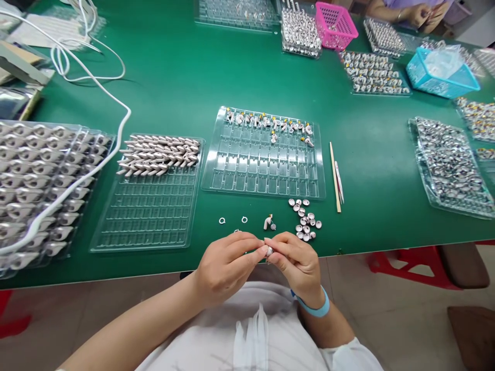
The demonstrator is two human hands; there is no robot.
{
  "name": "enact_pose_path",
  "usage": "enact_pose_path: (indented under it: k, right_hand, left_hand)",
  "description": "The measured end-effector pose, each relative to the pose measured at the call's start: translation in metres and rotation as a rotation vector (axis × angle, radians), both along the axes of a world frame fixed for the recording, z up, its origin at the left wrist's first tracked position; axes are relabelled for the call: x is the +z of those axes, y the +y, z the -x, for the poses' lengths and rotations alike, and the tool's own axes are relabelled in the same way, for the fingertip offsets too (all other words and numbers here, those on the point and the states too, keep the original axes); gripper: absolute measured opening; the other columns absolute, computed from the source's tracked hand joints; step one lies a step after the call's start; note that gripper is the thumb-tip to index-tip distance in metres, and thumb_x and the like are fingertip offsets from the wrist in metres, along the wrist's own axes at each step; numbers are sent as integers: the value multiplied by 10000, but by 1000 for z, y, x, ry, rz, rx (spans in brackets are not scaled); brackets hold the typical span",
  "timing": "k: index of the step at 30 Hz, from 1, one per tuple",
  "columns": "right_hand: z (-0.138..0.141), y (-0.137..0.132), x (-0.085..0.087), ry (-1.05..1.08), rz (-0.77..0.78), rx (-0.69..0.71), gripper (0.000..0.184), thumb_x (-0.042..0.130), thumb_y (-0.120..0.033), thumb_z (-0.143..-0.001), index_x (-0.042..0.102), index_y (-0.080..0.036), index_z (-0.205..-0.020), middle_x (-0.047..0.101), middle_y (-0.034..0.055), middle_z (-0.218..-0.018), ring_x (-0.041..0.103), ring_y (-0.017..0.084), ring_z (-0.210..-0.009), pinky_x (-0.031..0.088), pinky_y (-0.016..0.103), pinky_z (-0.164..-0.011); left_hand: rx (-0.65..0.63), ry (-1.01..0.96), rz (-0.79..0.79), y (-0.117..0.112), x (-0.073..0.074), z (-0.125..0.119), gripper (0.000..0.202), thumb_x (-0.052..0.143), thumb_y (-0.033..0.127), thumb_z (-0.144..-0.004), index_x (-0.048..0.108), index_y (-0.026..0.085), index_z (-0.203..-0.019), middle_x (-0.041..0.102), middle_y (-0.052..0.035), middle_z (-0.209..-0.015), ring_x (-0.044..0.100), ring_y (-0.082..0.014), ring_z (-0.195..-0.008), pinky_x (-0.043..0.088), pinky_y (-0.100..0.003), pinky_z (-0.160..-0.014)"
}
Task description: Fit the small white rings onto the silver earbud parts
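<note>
Fingertips of my left hand (232, 262) and my right hand (296, 262) meet at the table's front edge, pinching a small round whitish part (269, 251) between them. Fingers cover much of it. Just beyond lies a small curved part with a yellowish tip (268, 222). Two white rings (244, 219) rest to its left, and a third is partly hidden behind my left hand. Small cup-shaped parts (303, 221) lie loose in a cluster to the right. Farther back, a clear tray (266, 170) holds small parts with yellow bits along its far rows.
Tweezers (339, 181) and a wooden stick (334, 178) lie right of the tray. Trays of grey shells (31, 180) and slim parts (158, 154) are at left, crossed by a white cable (96, 165). Pink (335, 26) and blue baskets (441, 77) stand far right, near another person's hands (425, 15).
</note>
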State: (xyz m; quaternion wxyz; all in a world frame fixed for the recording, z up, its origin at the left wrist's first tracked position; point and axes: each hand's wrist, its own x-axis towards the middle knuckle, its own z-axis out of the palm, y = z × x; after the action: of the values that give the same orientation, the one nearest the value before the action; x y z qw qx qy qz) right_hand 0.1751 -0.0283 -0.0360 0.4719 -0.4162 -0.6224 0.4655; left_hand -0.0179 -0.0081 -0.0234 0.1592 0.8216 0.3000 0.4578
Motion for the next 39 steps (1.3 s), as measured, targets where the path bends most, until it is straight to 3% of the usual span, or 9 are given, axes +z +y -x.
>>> enact_pose_path:
  k: [13,24,30,39]
  right_hand:
    - [-2,0,0,94,67,50,309,666,-194,-887,706,-301,-1175,682,43,-876,640,141,-761,548,263,-642]
    - [-4,1,3,82,84,61,333,667,-166,-882,703,-314,-1177,680,31,-876,641,124,-733,541,248,-640]
    - [-6,2,8,-54,-8,71,366,641,-144,-891,675,-287,-1226,695,55,-920,653,147,-809,553,267,-675]
    - [-2,2,9,-86,-84,3,314,654,-161,-881,711,-257,-1174,709,59,-875,659,143,-735,572,256,-619]
  left_hand:
    - [-40,-69,118,-1,6,-1,187,567,45,-896,657,157,-1017,746,-81,-842,686,-148,-752,589,-297,-703]
    - [-41,-62,58,-1,4,-3,186,583,19,-868,659,117,-1007,739,-100,-833,687,-160,-743,595,-304,-697]
    - [-23,-27,3,-3,-3,-1,235,601,4,-841,646,105,-1048,735,-111,-856,691,-172,-777,606,-314,-712]
    - [10,-13,62,-4,1,-4,181,562,24,-870,636,143,-984,729,-89,-820,684,-158,-748,588,-284,-684]
